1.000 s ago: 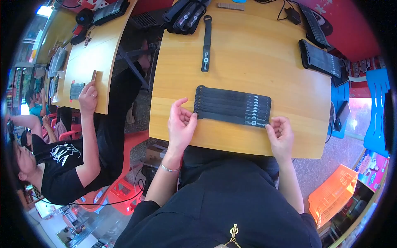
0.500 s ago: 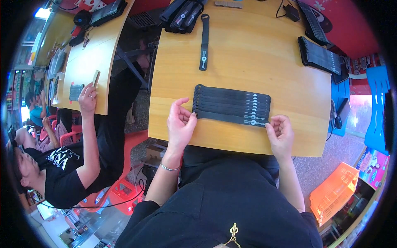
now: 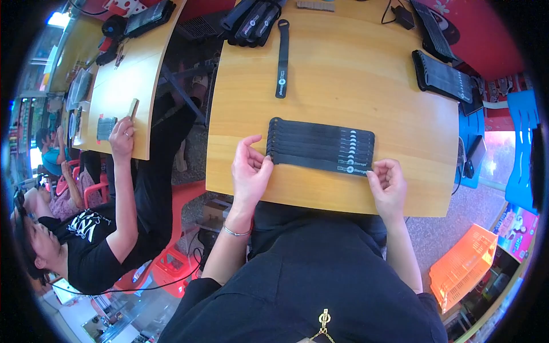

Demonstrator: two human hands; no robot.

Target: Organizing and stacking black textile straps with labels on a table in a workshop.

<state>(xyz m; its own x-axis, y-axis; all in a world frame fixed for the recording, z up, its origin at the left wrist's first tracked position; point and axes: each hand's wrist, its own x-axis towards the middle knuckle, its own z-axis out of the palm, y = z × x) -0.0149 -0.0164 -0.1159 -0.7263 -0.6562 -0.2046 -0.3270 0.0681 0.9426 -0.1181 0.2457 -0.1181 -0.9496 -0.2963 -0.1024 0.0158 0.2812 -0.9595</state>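
Several black storage straps (image 3: 320, 143) lie in an overlapping row on the wooden table in front of me, their holed ends to the left and their printed ends to the right. My left hand (image 3: 250, 171) pinches the left end of the nearest strap between thumb and fingertip. At its right end, my right hand (image 3: 388, 186) pinches the corner the same way, fingers curled. The strap lies straight between both hands, along the row's near edge. Farther off, a single black strap (image 3: 282, 60) lies lengthwise with its holed end away from me.
A pile of black straps (image 3: 251, 23) sits at the far left edge of the table (image 3: 372, 74). Another stack (image 3: 443, 77) lies at the right. To my left, a co-worker's hand (image 3: 122, 137) works at a neighbouring table. An orange basket (image 3: 462, 266) stands at lower right.
My hands and the straps hold their places. The co-worker on the left has shifted slightly; my view has barely moved.
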